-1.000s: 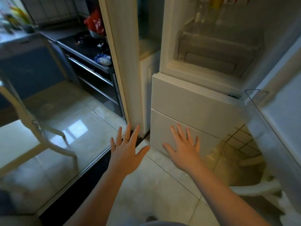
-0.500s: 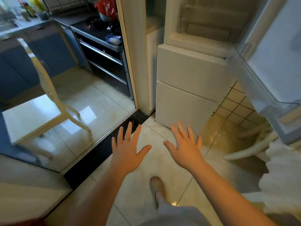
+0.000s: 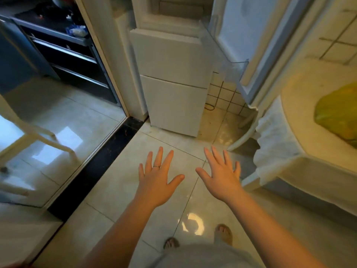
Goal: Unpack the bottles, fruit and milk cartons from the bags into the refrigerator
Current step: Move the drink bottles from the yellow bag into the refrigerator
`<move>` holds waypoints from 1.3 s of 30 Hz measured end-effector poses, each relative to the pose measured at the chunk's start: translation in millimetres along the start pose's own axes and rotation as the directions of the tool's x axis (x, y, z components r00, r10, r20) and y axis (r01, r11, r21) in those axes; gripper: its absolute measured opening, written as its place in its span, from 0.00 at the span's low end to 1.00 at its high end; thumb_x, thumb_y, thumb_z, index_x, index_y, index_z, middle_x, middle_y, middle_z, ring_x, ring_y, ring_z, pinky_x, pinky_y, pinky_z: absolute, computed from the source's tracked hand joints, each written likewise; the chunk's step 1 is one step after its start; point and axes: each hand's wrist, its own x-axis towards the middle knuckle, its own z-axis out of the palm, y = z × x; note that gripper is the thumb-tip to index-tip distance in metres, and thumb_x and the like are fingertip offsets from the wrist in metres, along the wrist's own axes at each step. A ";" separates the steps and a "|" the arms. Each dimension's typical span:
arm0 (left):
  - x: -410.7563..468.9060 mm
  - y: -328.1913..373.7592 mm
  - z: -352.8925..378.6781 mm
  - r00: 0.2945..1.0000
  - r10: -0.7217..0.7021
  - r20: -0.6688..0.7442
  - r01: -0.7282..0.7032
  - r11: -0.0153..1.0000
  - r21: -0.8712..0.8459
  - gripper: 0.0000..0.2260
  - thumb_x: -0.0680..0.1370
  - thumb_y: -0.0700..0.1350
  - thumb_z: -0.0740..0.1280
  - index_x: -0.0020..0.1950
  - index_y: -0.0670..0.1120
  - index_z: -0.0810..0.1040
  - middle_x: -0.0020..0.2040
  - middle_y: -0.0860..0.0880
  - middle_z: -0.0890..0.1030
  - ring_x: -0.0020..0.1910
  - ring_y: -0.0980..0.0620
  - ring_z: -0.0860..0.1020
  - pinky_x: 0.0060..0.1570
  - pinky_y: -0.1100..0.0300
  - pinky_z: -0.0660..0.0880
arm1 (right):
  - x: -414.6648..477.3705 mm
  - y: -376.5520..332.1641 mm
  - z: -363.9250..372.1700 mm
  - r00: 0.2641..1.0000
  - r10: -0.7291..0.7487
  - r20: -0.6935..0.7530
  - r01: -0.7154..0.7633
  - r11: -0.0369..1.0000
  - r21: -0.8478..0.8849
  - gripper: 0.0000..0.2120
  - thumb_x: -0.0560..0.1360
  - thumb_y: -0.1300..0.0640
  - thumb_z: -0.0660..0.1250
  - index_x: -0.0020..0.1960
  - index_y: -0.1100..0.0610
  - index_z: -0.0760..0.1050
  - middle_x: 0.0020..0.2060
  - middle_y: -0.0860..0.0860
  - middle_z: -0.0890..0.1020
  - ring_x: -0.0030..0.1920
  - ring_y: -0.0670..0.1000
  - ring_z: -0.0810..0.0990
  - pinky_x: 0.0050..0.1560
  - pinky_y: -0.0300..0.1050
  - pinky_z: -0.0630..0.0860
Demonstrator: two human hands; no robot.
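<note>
Ahead, white refrigerator [image 3: 173, 60] well beyond left grip [image 3: 156, 182] and right grip [image 3: 222, 178], both splayed, empty.

- Two hands in view: left hand [image 3: 156, 180] and right hand [image 3: 222, 178].
- One ring [image 3: 156, 166], on the left hand.
- Two feet: left foot [image 3: 171, 243], right foot [image 3: 224, 232].
- One refrigerator [image 3: 170, 22], with one open door [image 3: 239, 26] and two closed front panels: upper panel [image 3: 168, 57], lower panel [image 3: 172, 107].
- One yellow bag [image 3: 340, 115], lying on one table [image 3: 301, 113].
- One pale chair [image 3: 29, 128], far left.
- One blue-and-white packet [image 3: 76, 30], on one dark counter [image 3: 38, 26].
</note>
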 end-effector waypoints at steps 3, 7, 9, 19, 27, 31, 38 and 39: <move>5.2 53.5 22.9 0.997 0.075 0.028 -0.076 0.997 0.012 0.37 0.76 0.73 0.48 0.80 0.62 0.39 0.80 0.55 0.33 0.79 0.47 0.33 0.76 0.40 0.39 | -20.7 55.1 -17.5 0.996 0.075 -0.037 -0.074 0.997 0.024 0.33 0.80 0.32 0.48 0.80 0.40 0.42 0.80 0.42 0.41 0.79 0.54 0.36 0.76 0.66 0.37; 15.7 142.3 62.3 0.986 0.158 0.048 -0.158 0.987 0.003 0.36 0.78 0.71 0.52 0.80 0.62 0.39 0.80 0.56 0.33 0.79 0.47 0.33 0.77 0.40 0.39 | -45.2 145.7 -42.8 0.980 0.181 -0.088 -0.175 0.982 0.075 0.33 0.80 0.33 0.50 0.80 0.40 0.43 0.80 0.41 0.41 0.80 0.53 0.37 0.75 0.67 0.38; 19.8 190.7 85.8 0.978 0.201 0.045 -0.202 0.979 0.005 0.36 0.78 0.71 0.52 0.80 0.63 0.39 0.80 0.56 0.34 0.79 0.47 0.33 0.77 0.40 0.39 | -58.3 196.7 -56.1 0.968 0.220 -0.117 -0.210 0.973 0.092 0.32 0.80 0.33 0.51 0.80 0.40 0.43 0.80 0.41 0.41 0.80 0.53 0.38 0.75 0.67 0.39; 15.3 454.4 196.7 0.937 0.340 0.075 -0.339 0.940 -0.020 0.36 0.78 0.71 0.54 0.80 0.63 0.42 0.81 0.56 0.38 0.80 0.48 0.37 0.77 0.40 0.44 | -140.4 460.8 -134.1 0.912 0.389 -0.129 -0.355 0.907 0.225 0.33 0.80 0.34 0.54 0.80 0.39 0.44 0.80 0.40 0.44 0.80 0.51 0.39 0.75 0.65 0.39; 17.9 593.3 250.5 0.895 0.422 0.143 -0.420 0.906 -0.043 0.35 0.77 0.72 0.52 0.80 0.63 0.43 0.82 0.57 0.41 0.80 0.48 0.40 0.78 0.43 0.46 | -172.1 596.5 -177.0 0.874 0.465 -0.140 -0.406 0.858 0.314 0.32 0.81 0.37 0.56 0.80 0.40 0.47 0.80 0.39 0.46 0.80 0.52 0.43 0.76 0.65 0.42; 47.9 636.7 253.5 0.880 0.460 0.116 -0.456 0.888 -0.066 0.37 0.75 0.73 0.52 0.80 0.61 0.48 0.82 0.56 0.44 0.81 0.47 0.44 0.77 0.43 0.51 | -162.5 639.4 -191.4 0.867 0.475 -0.151 -0.398 0.842 0.364 0.32 0.80 0.38 0.57 0.80 0.40 0.48 0.80 0.40 0.48 0.80 0.52 0.45 0.76 0.65 0.45; 132.3 721.0 247.3 0.850 0.525 -0.035 -0.523 0.834 -0.176 0.38 0.73 0.69 0.57 0.78 0.51 0.63 0.79 0.46 0.62 0.78 0.43 0.58 0.77 0.48 0.58 | -105.4 702.9 -232.5 0.849 0.449 -0.278 -0.337 0.866 0.369 0.33 0.78 0.39 0.62 0.79 0.46 0.57 0.78 0.46 0.61 0.78 0.54 0.57 0.75 0.59 0.58; 147.3 733.9 244.8 0.846 0.531 -0.049 -0.529 0.825 -0.199 0.37 0.74 0.67 0.59 0.78 0.51 0.63 0.79 0.46 0.62 0.78 0.44 0.59 0.76 0.49 0.58 | -94.5 711.3 -240.5 0.847 0.440 -0.299 -0.315 0.868 0.383 0.33 0.78 0.39 0.63 0.79 0.47 0.58 0.77 0.47 0.64 0.77 0.54 0.60 0.74 0.58 0.61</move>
